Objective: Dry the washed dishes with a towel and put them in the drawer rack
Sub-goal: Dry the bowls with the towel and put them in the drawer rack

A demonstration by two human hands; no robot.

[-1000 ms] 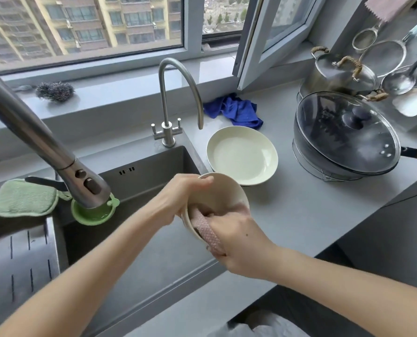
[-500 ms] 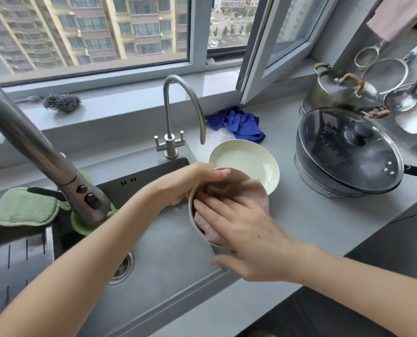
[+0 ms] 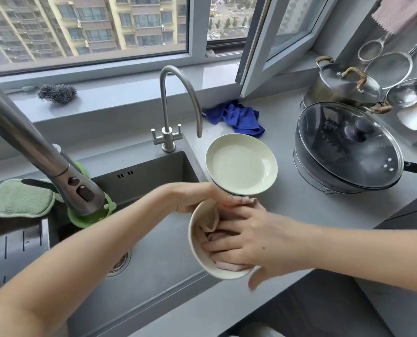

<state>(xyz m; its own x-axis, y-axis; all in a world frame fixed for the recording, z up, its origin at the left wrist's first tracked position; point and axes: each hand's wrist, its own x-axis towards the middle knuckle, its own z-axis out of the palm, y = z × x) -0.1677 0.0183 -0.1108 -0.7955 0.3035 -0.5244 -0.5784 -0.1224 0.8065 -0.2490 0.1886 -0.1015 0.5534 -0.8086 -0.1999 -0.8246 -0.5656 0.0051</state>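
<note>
Bowl: the bowl (image 3: 195,242) is held in the air over the right rim of the sink (image 3: 159,239), near the table's (image 3: 300,215) front edge. It is tipped on its side.
Key relation: the bowl's mouth faces right, straight at the right hand, with its base towards the sink.
Left hand: the left hand (image 3: 197,198) is curled round the bowl's far rim and carries its weight.
Right hand: the right hand (image 3: 256,242) reaches into the mouth with fingers almost straight, pressing the towel against the inner wall. The thumb is outside, under the rim, and blurred.
Towel: the pink towel (image 3: 212,217) is bunched inside the bowl under those fingers.
Plate: the plate (image 3: 241,164) lies flat on the table just beyond the bowl, at the sink's right rim, closest to the left hand.
Rack: out of view.
Step, as judged: the bowl's inside is being dried. Turning the bowl would fall to the left hand and wiping to the right.
</note>
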